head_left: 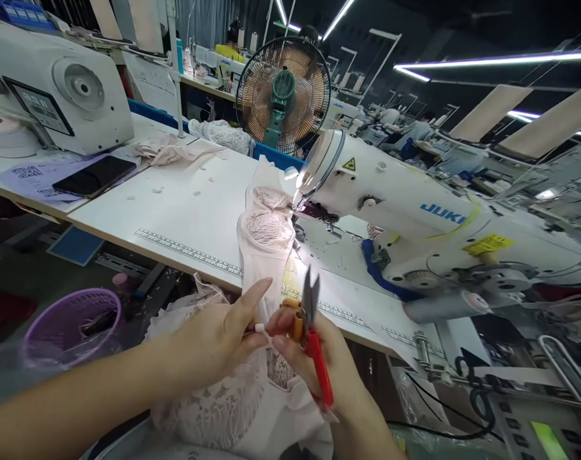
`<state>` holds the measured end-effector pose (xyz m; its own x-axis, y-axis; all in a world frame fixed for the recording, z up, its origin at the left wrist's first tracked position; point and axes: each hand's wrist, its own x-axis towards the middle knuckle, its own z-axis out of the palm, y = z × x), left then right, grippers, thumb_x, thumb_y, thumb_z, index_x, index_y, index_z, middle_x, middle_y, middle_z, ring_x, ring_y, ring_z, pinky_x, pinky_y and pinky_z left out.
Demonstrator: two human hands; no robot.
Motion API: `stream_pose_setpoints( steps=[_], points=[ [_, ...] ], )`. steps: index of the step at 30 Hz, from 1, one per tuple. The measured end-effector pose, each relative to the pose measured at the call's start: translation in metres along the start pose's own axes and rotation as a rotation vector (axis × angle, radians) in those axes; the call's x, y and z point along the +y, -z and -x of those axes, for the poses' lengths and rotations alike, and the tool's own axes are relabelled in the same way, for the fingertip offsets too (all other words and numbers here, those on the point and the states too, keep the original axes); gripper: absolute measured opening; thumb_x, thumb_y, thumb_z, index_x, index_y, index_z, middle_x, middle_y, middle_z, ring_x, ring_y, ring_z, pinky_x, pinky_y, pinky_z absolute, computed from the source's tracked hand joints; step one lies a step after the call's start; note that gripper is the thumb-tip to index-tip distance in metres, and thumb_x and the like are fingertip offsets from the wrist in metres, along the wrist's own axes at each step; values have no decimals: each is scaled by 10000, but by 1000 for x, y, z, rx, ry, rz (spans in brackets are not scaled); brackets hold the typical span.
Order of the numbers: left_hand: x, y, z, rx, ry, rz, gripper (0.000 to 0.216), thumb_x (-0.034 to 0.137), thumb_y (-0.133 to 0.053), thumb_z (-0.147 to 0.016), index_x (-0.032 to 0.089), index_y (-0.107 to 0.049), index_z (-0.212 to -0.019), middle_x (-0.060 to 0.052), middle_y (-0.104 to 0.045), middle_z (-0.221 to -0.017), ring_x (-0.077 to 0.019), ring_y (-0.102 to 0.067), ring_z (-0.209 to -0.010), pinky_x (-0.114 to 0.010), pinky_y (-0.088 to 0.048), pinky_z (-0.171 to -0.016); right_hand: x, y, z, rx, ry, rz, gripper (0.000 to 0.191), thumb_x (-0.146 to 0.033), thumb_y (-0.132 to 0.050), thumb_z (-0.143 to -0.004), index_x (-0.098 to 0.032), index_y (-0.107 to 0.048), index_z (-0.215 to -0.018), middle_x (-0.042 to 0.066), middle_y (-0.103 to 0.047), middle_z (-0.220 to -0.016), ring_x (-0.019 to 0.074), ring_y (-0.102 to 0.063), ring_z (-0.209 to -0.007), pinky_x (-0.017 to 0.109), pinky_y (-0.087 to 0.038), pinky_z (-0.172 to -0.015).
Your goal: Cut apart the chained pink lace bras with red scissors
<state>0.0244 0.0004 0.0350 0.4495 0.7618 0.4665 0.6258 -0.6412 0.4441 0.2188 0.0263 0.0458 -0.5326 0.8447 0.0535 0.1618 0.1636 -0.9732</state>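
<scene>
My left hand (218,326) pinches the edge of a pale pink lace bra (267,227), its forefinger stretched out. Close by, my right hand (336,351) holds scissors (319,364) with one red and one orange handle, blades pointing up and slightly apart. The right fingertips also meet the left ones at a small white piece (260,328); I cannot tell which hand grips it. The bra runs up under the needle area of a white sewing machine (391,185). More pale lace fabric (214,409) hangs over my lap, partly hidden by my hands.
A phone (95,177) lies on papers at the left beside another machine (60,83). Fabric scraps (168,150) lie on the white table (195,211). A fan (284,89) stands behind it. A purple basket (73,326) is at lower left, a thread cone (446,308) at right.
</scene>
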Motion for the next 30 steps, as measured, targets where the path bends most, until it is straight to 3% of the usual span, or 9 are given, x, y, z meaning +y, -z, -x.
stream_pose_setpoints(
  steps=[4, 11, 15, 17, 19, 21, 24, 27, 30],
  points=[
    [1, -4, 0, 10, 54, 13, 580, 284, -295, -975, 164, 55, -1422, -11, -612, -714, -152, -552, -547, -273, -495, -543, -10, -6, -18, -5, -107, 50, 196, -315, -681, -767, -195, -529, -797, 4, -565, -751, 155, -538, -666, 277, -462, -591],
    [-3, -8, 4, -23, 146, 133, 631, 213, -376, -932, 169, 27, -1415, 14, -584, -704, -145, -525, -556, -258, -456, -544, -8, -6, -23, -21, -146, 38, 217, -330, -680, -763, -198, -510, -786, -4, -541, -739, 156, -531, -675, 289, -461, -608],
    [-2, -5, 6, -61, 306, 315, 587, 215, -442, -872, 194, -165, -1390, 17, -569, -749, -141, -538, -610, -245, -436, -561, -3, -8, -23, 11, -104, -50, 220, -327, -683, -760, -205, -502, -784, -4, -532, -728, 149, -505, -666, 284, -442, -597],
    [0, -2, 6, -95, 444, 437, 455, 248, -500, -826, 205, -384, -1264, 19, -542, -765, -132, -522, -617, -231, -418, -550, 0, -10, -23, 38, -64, -96, 202, -318, -673, -768, -206, -507, -789, 1, -536, -742, 146, -497, -663, 289, -437, -604],
    [2, 0, 4, -132, 581, 589, 214, 279, -527, -797, 184, -542, -988, 34, -488, -703, -115, -469, -573, -218, -386, -520, 2, -13, -24, 55, -42, -147, 182, -308, -661, -778, -205, -511, -789, 1, -538, -745, 140, -488, -647, 287, -428, -596],
    [3, 0, 1, -173, 678, 744, 144, 302, -525, -792, 172, -517, -729, 54, -404, -599, -98, -398, -515, -209, -334, -481, 3, -15, -25, 50, -39, -189, 174, -298, -657, -785, -204, -511, -784, -2, -538, -742, 133, -478, -631, 279, -416, -581],
    [2, -1, -2, -191, 730, 864, 251, 318, -538, -778, 177, -431, -600, 65, -333, -542, -89, -336, -490, -215, -273, -468, 3, -13, -26, 36, -41, -178, 184, -308, -663, -793, -207, -510, -792, -5, -524, -753, 132, -474, -651, 276, -417, -605],
    [-2, -1, -3, -199, 751, 889, 251, 312, -549, -762, 176, -427, -590, 63, -330, -551, -90, -319, -499, -223, -257, -483, 4, 1, -23, -77, -64, -81, 219, -375, -637, -817, -210, -502, -864, 11, -508, -803, 144, -484, -686, 276, -431, -618],
    [-7, 0, -3, -227, 785, 875, 222, 307, -552, -747, 174, -457, -596, 60, -344, -557, -99, -335, -511, -227, -268, -501, 7, 18, -15, -306, -101, 100, 292, -474, -555, -842, -202, -481, -914, 16, -482, -809, 148, -466, -674, 263, -419, -577]
  ],
)
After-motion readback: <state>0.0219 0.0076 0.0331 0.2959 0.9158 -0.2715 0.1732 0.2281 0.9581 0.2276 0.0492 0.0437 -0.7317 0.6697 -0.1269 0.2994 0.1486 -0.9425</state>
